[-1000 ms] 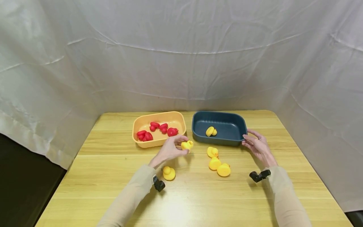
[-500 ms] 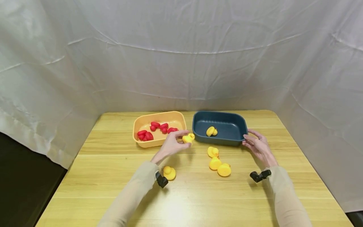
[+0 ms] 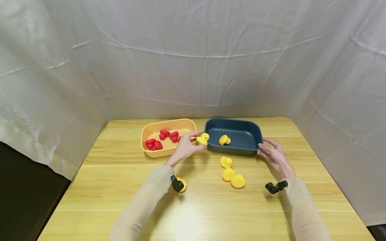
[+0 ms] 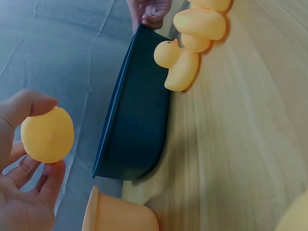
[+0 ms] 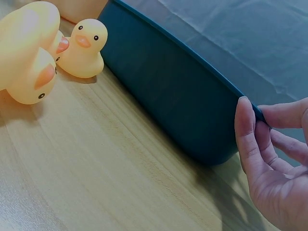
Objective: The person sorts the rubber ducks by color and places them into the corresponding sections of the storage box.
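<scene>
My left hand (image 3: 186,146) pinches a yellow rubber duck (image 3: 203,139) between thumb and fingers, raised at the near left corner of the dark blue bin (image 3: 232,149). In the left wrist view the held duck (image 4: 47,135) shows its flat base. At the bin's right end, my right hand (image 3: 275,157) grips the rim, thumb on one side and fingers on the other, as the right wrist view shows at the rim corner (image 5: 257,115). One yellow duck (image 3: 223,140) lies inside the blue bin.
A light orange bin (image 3: 156,153) left of the blue one holds several red ducks (image 3: 154,144). In front of the blue bin, three yellow ducks (image 3: 228,174) lie clustered on the wooden table (image 3: 208,207). Another duck (image 3: 183,184) is partly hidden by the left wrist camera.
My left hand has carried the duck up and slightly right, towards the blue bin's near left corner. The right hand has stayed at the bin's rim.
</scene>
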### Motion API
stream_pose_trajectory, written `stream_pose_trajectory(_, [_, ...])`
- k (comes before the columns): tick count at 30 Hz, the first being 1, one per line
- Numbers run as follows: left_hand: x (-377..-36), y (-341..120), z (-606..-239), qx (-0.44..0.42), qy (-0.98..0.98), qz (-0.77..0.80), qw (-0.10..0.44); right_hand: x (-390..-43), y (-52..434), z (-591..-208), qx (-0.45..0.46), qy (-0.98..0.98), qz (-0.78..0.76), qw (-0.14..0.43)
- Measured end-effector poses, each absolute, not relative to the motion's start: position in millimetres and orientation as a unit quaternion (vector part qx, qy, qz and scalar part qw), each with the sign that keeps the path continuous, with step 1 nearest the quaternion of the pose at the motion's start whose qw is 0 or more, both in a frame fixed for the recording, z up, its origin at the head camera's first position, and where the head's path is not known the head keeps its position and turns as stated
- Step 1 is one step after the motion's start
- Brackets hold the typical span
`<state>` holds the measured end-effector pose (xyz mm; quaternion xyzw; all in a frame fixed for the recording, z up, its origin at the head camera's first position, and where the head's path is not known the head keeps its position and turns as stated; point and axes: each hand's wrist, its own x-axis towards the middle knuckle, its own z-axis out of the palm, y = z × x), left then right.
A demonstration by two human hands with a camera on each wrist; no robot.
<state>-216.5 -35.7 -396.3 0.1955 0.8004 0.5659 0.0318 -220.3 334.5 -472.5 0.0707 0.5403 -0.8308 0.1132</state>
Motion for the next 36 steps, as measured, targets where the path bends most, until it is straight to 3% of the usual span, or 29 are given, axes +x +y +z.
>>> stream_pose_trajectory(8, [-245, -25, -420, 0.206, 0.812, 0.546, -0.02, -221, 334, -473, 0.073, 0.545, -0.828, 0.11])
stream_pose_trajectory(36, [-274, 18, -421, 0.17, 0.841, 0.511, -0.049, -221, 334, -475, 0.075, 0.541, -0.831, 0.105])
